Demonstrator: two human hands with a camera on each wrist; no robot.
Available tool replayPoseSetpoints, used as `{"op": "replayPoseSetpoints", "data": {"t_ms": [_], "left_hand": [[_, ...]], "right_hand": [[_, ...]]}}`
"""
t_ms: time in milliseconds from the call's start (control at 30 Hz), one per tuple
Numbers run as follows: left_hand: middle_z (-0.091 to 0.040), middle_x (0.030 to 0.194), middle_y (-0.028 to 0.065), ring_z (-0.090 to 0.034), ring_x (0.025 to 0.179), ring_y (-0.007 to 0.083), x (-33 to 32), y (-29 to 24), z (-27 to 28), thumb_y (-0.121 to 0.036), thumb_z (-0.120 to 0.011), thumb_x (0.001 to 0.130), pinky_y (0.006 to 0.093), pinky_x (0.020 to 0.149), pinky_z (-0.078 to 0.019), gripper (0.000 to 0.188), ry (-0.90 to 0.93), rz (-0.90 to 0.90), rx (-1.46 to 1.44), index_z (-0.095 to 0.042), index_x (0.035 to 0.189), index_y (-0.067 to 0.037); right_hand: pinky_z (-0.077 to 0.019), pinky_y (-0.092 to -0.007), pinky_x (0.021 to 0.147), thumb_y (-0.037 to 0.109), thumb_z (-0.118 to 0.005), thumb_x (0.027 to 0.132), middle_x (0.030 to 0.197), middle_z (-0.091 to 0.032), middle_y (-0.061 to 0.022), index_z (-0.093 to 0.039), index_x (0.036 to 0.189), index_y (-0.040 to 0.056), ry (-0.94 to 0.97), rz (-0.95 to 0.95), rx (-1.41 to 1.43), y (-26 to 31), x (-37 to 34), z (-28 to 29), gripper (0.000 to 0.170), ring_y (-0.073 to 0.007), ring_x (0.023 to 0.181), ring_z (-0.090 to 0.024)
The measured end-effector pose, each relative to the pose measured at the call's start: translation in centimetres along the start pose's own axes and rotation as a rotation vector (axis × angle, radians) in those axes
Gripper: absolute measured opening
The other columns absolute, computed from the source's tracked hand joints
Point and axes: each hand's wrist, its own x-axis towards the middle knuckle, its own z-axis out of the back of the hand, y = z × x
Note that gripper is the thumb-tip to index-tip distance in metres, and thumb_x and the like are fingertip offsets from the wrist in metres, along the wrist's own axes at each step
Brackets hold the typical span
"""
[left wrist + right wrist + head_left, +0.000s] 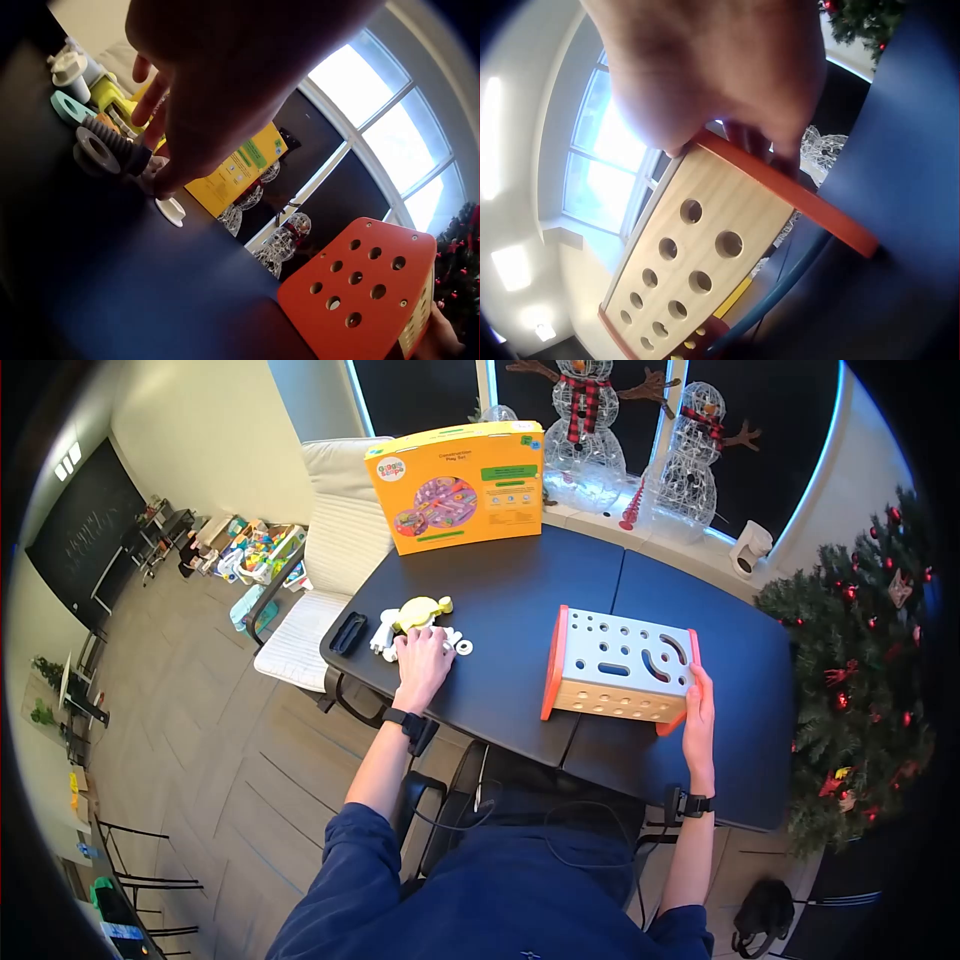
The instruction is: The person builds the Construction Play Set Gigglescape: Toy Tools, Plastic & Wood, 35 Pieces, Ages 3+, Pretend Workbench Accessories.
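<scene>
My left hand [424, 662] is over a small heap of plastic toy parts at the table's left, its fingertips among them. In the left wrist view, thumb and fingers reach down beside a dark grey toy screw [112, 139] and a small pale part; I cannot tell whether they pinch it. A yellow part [420, 612] lies just beyond the hand, and a white ring [464, 647] to its right. With my right hand [699, 725] I hold the red right end of a wooden toy workbench [620, 660], thumb at the top edge, fingers along the outer side.
Behind the parts, a yellow construction set box [460, 485] stands on the dark table [510, 595]. A black case [348, 633] lies near the left edge. A white chair [300, 630] stands left, a decorated tree [860, 660] right, lit snowmen [585, 420] at the window.
</scene>
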Motion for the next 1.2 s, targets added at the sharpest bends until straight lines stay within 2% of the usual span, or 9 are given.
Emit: {"op": "replayPoseSetpoints", "data": {"t_ms": [133,233,333,367,400,467,600,900,1200], "left_hand": [[-0.077,0.106,0.0097,-0.064,0.115,0.0296,-0.1,-0.3,0.4,-0.028,-0.084,0.087,0.0462,0.093,-0.0402,0.028,0.021,-0.006,-0.054,-0.076,0.108,-0.011],[-0.078,0.105,0.0111,-0.067,0.109,0.0313,-0.3,-1.0,1.9,-0.025,-0.082,0.090,0.0470,0.091,-0.0456,0.027,-0.040,0.004,-0.110,-0.074,0.111,-0.009],[-0.079,0.106,0.0144,-0.072,0.103,0.0334,0.1,-2.5,4.1,-0.022,-0.080,0.094,0.0470,0.090,-0.0528,0.030,0.105,0.050,-0.492,-0.072,0.116,-0.004],[-0.079,0.107,0.0170,-0.075,0.098,0.0335,0.0,-3.4,4.8,-0.022,-0.079,0.098,0.0432,0.089,-0.0577,0.034,0.155,0.051,-0.618,-0.070,0.123,-0.001],[-0.079,0.108,0.0167,-0.076,0.101,0.0273,0.0,-4.2,4.7,-0.021,-0.076,0.101,0.0397,0.091,-0.0581,0.036,0.251,0.054,-0.766,-0.068,0.130,-0.001],[-0.080,0.107,0.0142,-0.076,0.099,0.0223,0.0,-6.3,5.0,-0.020,-0.074,0.103,0.0361,0.091,-0.0591,0.036,0.323,0.030,-0.974,-0.067,0.134,-0.002],[-0.076,0.108,0.0119,-0.071,0.095,0.0202,0.0,-9.5,3.5,-0.016,-0.070,0.106,0.0367,0.089,-0.0576,0.039,0.296,-0.017,-1.200,-0.066,0.143,-0.005],[-0.076,0.111,0.0115,-0.072,0.097,0.0227,1.4,-10.4,3.8,-0.016,-0.070,0.106,0.0386,0.088,-0.0587,0.027,0.298,0.058,-1.133,-0.060,0.125,0.000],[-0.077,0.113,0.0126,-0.074,0.097,0.0221,2.8,-10.8,3.7,-0.011,-0.067,0.106,0.0384,0.090,-0.0599,0.021,0.372,-0.001,-1.174,-0.065,0.125,-0.003]], "right_hand": [[-0.0348,-0.0386,0.122,0.034,-0.041,0.119,0.150,-0.056,-0.0144,-0.053,0.153,0.0069,-0.005,-0.009,0.009,0.0,0.2,0.2,0.045,-0.0262,0.143,-0.050],[-0.0361,-0.0380,0.121,0.033,-0.041,0.119,0.150,-0.056,-0.0137,-0.053,0.153,0.0070,-0.001,0.012,0.017,-0.2,0.4,0.4,0.044,-0.0261,0.141,-0.051],[-0.0357,-0.0381,0.122,0.034,-0.040,0.119,0.151,-0.056,-0.0136,-0.053,0.153,0.0065,-0.002,0.018,0.042,-0.5,0.6,0.4,0.045,-0.0259,0.142,-0.050],[-0.0356,-0.0382,0.122,0.035,-0.040,0.119,0.151,-0.056,-0.0136,-0.053,0.153,0.0066,-0.002,0.016,0.048,-1.0,0.7,0.4,0.046,-0.0259,0.142,-0.050],[-0.0354,-0.0383,0.122,0.035,-0.040,0.119,0.151,-0.056,-0.0137,-0.053,0.153,0.0067,-0.002,0.014,0.053,-1.4,0.7,0.4,0.046,-0.0260,0.143,-0.049],[-0.0336,-0.0383,0.123,0.037,-0.041,0.119,0.154,-0.052,-0.0127,-0.051,0.155,0.0075,-0.020,-0.019,0.156,-2.3,0.8,0.2,0.047,-0.0246,0.145,-0.046],[-0.0323,-0.0384,0.124,0.038,-0.041,0.119,0.156,-0.049,-0.0121,-0.048,0.157,0.0087,-0.036,-0.014,0.134,-2.9,0.8,0.2,0.049,-0.0236,0.147,-0.043],[-0.0315,-0.0394,0.125,0.037,-0.040,0.119,0.157,-0.049,-0.0123,-0.049,0.157,0.0090,-0.044,-0.030,0.148,-2.3,0.6,-0.1,0.048,-0.0242,0.148,-0.043],[-0.0322,-0.0389,0.124,0.038,-0.039,0.119,0.157,-0.050,-0.0120,-0.049,0.156,0.0093,-0.068,-0.047,0.181,-2.2,0.4,-0.4,0.048,-0.0242,0.148,-0.043]]}}
